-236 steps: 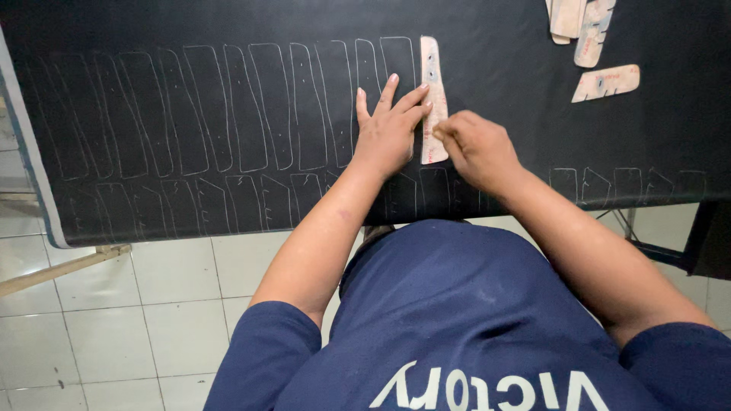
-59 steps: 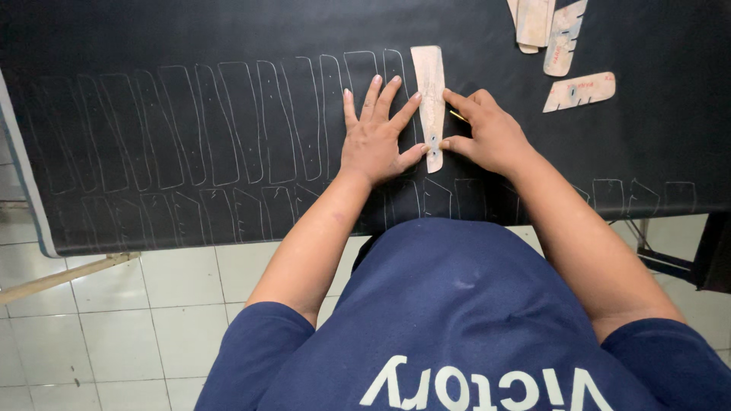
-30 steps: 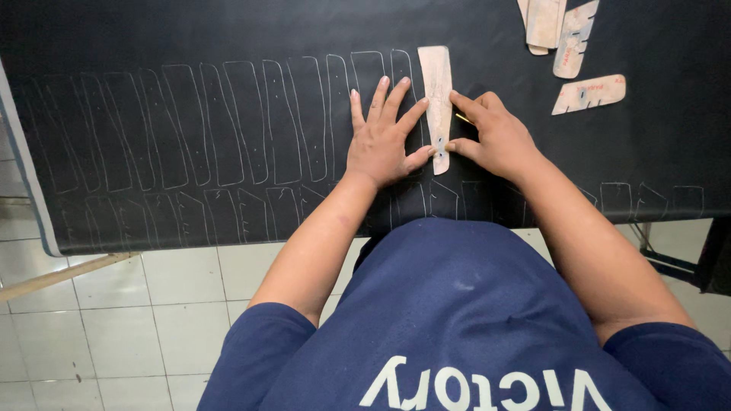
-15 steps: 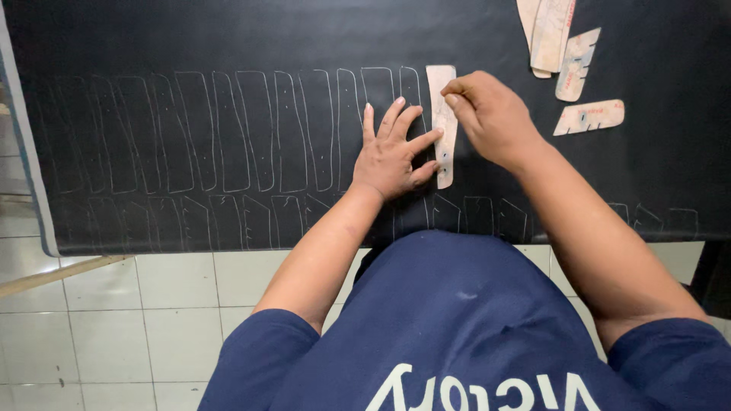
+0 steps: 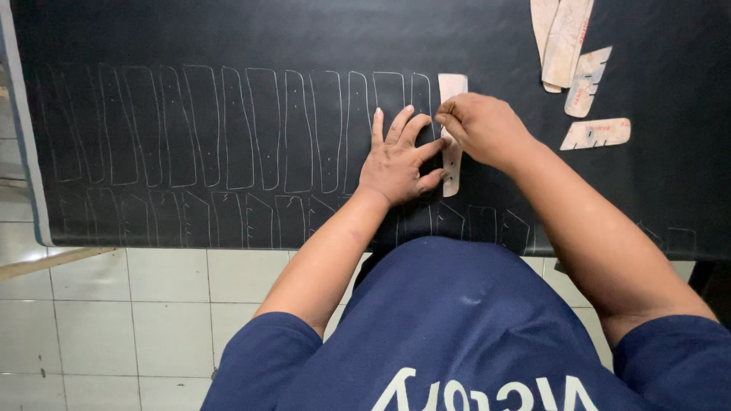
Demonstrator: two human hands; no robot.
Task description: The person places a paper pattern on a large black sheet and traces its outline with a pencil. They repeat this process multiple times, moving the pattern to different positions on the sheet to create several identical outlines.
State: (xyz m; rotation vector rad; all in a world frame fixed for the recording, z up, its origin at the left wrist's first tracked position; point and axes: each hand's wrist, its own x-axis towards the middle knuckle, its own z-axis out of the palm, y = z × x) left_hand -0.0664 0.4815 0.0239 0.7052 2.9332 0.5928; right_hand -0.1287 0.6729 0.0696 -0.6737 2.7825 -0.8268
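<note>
A long pale cardboard template (image 5: 452, 85) lies upright on a black sheet (image 5: 228, 34) that covers the table. My left hand (image 5: 400, 156) lies flat with fingers spread, its thumb and forefinger pressing on the template's left edge. My right hand (image 5: 487, 129) is at the template's upper left edge, its fingertips pinched on a thin marking tool that is almost hidden. Rows of pale traced outlines (image 5: 244, 129) of the same shape run to the left across the sheet.
Several more pale templates lie at the far right: a stack of long ones (image 5: 563, 38), a short one (image 5: 586, 80) and a small one lying sideways (image 5: 598, 133). The sheet's near edge hangs over a white tiled floor (image 5: 114, 320). My blue shirt fills the bottom.
My right hand has moved from the template's lower right side up to its upper left edge. My left hand has stayed pressed beside the template.
</note>
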